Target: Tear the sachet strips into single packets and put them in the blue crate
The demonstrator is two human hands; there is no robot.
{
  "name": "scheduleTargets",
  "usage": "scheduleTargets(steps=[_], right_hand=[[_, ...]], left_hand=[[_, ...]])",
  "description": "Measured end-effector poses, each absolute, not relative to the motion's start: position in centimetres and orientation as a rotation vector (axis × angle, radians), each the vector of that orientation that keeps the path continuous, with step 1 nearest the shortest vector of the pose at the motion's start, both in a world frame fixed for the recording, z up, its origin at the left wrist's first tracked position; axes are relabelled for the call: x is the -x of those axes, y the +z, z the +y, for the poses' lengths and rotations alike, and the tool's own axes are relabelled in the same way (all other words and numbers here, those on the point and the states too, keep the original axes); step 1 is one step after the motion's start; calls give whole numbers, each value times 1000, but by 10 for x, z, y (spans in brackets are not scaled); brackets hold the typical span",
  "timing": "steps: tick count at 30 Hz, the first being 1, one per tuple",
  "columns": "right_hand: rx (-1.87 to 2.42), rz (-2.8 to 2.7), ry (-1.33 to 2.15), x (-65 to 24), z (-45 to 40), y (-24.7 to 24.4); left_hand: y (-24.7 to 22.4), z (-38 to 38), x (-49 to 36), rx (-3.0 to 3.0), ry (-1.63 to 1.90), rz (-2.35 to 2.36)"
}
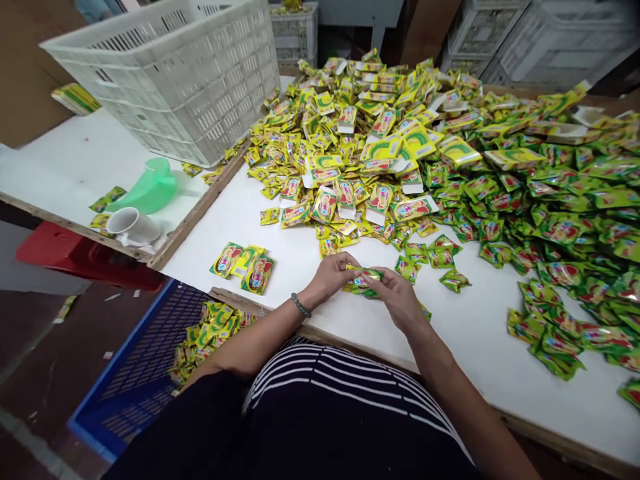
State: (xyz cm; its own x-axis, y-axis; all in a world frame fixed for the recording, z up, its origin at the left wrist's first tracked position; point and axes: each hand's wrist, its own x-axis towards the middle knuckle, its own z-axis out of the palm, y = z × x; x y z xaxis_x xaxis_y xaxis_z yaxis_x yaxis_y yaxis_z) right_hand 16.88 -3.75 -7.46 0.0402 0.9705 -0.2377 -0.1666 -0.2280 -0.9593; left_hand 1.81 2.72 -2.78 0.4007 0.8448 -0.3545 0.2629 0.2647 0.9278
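Note:
Near the table's front edge, my left hand and my right hand pinch a small green-and-yellow packet between them. Fingers cover both of its ends. A bit of another green packet peeks out beside my right wrist. Left of my hands lie a few flat yellow-green boxes with a red picture. Just beyond my hands spreads a heap of yellow boxes and small yellow packets. To the right, green packets form a large pile, with a loose green packet in front of it.
A white plastic crate stands on the left table. Near it are a green scoop and a white mug. Below the table edge sits a blue crate holding yellow packets. A red stool is on the floor.

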Motion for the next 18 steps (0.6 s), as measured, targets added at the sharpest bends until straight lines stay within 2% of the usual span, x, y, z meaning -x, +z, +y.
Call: scheduleTargets(steps=[3, 7, 9, 12, 14, 18], right_hand=[[1351, -918, 1333, -173, -37, -84], [1477, -843, 1176, -175, -38, -96], [1485, -852, 1154, -172, -39, -98], [1490, -921, 1135, -168, -40, -98], [1482, -960, 1120, -168, -41, -99], [1411, -903, 1099, -181, -44, -96]], left_hand=[[-3, 53, -16, -1699, 403, 1342], [29, 106, -15, -2202, 462, 1984], [32, 134, -19, -2296, 307, 2119], [26, 165, -28, -2302, -49, 2116], [21, 173, -29, -2239, -141, 2090], [20, 156, -15, -2244, 170, 1974]])
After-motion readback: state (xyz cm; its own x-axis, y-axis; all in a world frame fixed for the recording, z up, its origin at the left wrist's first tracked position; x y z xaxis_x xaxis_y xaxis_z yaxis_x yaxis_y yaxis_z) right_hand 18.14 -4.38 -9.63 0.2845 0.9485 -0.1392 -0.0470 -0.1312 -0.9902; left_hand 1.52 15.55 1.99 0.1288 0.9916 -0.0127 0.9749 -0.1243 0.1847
